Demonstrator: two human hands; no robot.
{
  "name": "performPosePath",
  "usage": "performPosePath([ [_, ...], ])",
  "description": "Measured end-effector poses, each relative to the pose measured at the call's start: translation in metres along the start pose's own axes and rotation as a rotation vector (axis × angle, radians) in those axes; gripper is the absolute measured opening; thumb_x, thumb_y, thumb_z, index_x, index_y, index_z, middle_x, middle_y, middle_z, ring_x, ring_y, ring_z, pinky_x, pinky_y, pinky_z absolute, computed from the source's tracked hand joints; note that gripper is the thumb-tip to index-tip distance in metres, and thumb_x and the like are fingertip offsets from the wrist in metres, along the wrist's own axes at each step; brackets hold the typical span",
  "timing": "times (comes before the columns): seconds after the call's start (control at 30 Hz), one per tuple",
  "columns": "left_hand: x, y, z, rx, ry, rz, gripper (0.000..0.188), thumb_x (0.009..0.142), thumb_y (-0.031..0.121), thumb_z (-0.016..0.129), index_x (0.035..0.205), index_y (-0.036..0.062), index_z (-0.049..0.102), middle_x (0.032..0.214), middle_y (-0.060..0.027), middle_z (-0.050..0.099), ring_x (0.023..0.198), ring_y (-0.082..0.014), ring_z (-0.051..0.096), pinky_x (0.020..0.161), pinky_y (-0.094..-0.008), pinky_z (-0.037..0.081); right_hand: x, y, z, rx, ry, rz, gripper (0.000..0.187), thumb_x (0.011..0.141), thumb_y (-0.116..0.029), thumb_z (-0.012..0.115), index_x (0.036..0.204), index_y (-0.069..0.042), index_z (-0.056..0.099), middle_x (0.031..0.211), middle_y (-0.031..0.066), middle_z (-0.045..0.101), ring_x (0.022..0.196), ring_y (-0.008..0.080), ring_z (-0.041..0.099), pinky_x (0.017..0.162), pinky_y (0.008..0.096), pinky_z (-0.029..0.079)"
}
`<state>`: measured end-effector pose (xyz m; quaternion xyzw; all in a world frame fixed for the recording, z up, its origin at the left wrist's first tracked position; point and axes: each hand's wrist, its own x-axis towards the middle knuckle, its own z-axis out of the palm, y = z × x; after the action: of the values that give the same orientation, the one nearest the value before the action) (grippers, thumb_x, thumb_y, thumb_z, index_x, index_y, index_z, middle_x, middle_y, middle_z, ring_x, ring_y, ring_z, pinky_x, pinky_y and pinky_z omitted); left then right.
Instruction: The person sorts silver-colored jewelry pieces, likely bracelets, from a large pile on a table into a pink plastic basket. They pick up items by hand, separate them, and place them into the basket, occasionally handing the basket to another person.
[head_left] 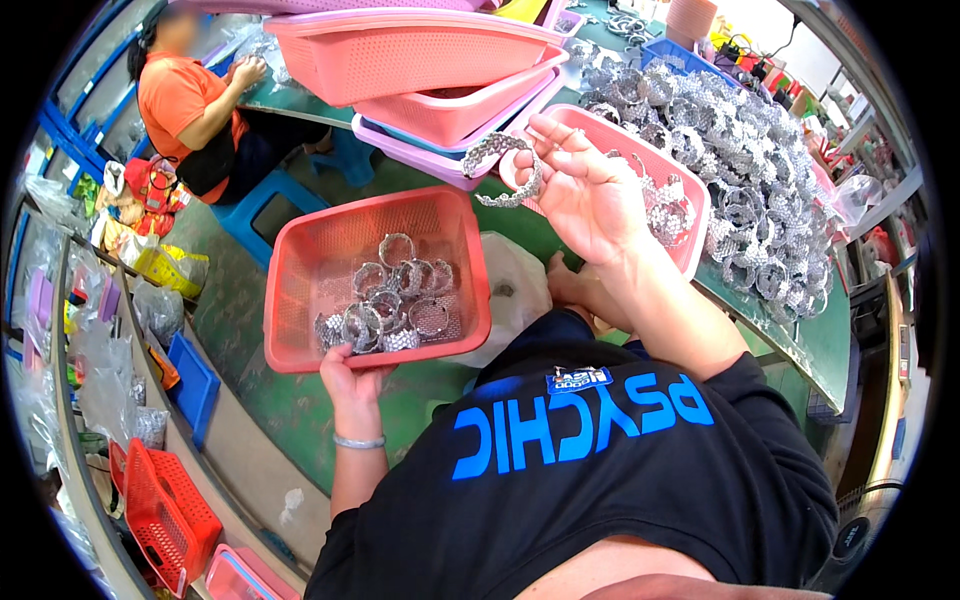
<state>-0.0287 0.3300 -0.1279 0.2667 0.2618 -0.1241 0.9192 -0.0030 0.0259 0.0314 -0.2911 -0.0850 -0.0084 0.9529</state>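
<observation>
My right hand point(590, 195) holds a silver cuff bracelet point(482, 160) up by its open ring, thumb and fingers around one side. My left hand point(354, 380) grips the near rim of a red plastic basket point(283, 300), its thumb inside and its other fingers mostly hidden below. Several silver bracelets point(398, 249) lie in that basket, heaped toward its near right part. Beyond my right wrist, a pink basket point(692, 185) on the green table holds more silver bracelets point(668, 212).
A large heap of silver bracelets point(745, 190) covers much of the green table point(815, 345) at right. Stacked pink and purple baskets point(410, 60) stand ahead. Another person point(185, 100) in orange sits at far left near a blue stool point(262, 210). Shelving point(225, 420) with red baskets point(165, 515) runs along the left.
</observation>
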Motion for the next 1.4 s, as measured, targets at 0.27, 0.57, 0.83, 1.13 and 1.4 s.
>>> performPosePath([
  [0.27, 0.007, 0.002, -0.009, -0.014, -0.008, -0.022, 0.059, 0.074, 0.021, 0.037, 0.131, 0.0075, 0.032, 0.133, -0.0182, 0.035, 0.121, -0.0432, 0.031, 0.093, -0.0659, 0.022, 0.001, 0.000, 0.000, -0.022, 0.025, 0.002, 0.040, 0.075, 0.002, 0.048, 0.114, 0.004, 0.043, 0.108, 0.0159, 0.047, 0.092, 0.0236, 0.051, 0.088, 0.0367, 0.043],
  [0.57, 0.006, 0.000, -0.004, -0.004, -0.010, -0.030, 0.060, 0.074, 0.021, 0.037, 0.132, 0.0062, 0.030, 0.134, -0.0184, 0.034, 0.122, -0.0434, 0.030, 0.094, -0.0657, 0.020, 0.003, 0.001, -0.004, -0.055, 0.005, -0.022, 0.041, 0.072, 0.006, 0.051, 0.112, 0.003, 0.045, 0.106, 0.0144, 0.048, 0.091, 0.0238, 0.052, 0.087, 0.0373, 0.043],
  [0.83, 0.007, 0.000, -0.005, -0.011, -0.010, -0.046, 0.059, 0.075, 0.021, 0.036, 0.132, 0.0051, 0.030, 0.134, -0.0195, 0.034, 0.122, -0.0435, 0.030, 0.094, -0.0657, 0.021, 0.003, 0.006, -0.003, -0.080, 0.027, -0.043, 0.041, 0.071, 0.007, 0.052, 0.111, 0.004, 0.045, 0.105, 0.0143, 0.048, 0.091, 0.0250, 0.052, 0.087, 0.0370, 0.043],
  [1.13, -0.001, -0.002, 0.008, 0.005, 0.017, 0.024, 0.054, 0.074, 0.016, 0.038, 0.126, 0.0033, 0.035, 0.129, -0.0199, 0.040, 0.117, -0.0428, 0.037, 0.091, -0.0658, 0.025, -0.002, 0.026, -0.001, -0.255, -0.156, 0.095, 0.038, 0.076, 0.005, 0.051, 0.114, 0.002, 0.046, 0.107, 0.0117, 0.052, 0.097, 0.0229, 0.054, 0.087, 0.0345, 0.042],
  [1.4, -0.011, -0.002, 0.017, -0.062, -0.049, 0.063, 0.055, 0.072, 0.013, 0.039, 0.125, 0.0003, 0.037, 0.126, -0.0196, 0.042, 0.116, -0.0399, 0.039, 0.097, -0.0610, 0.026, 0.024, 0.066, -0.006, -1.816, -0.793, 0.120, 0.043, 0.068, -0.002, 0.058, 0.111, -0.004, 0.055, 0.105, 0.0184, 0.058, 0.100, 0.0335, 0.053, 0.086, 0.0388, 0.043],
])
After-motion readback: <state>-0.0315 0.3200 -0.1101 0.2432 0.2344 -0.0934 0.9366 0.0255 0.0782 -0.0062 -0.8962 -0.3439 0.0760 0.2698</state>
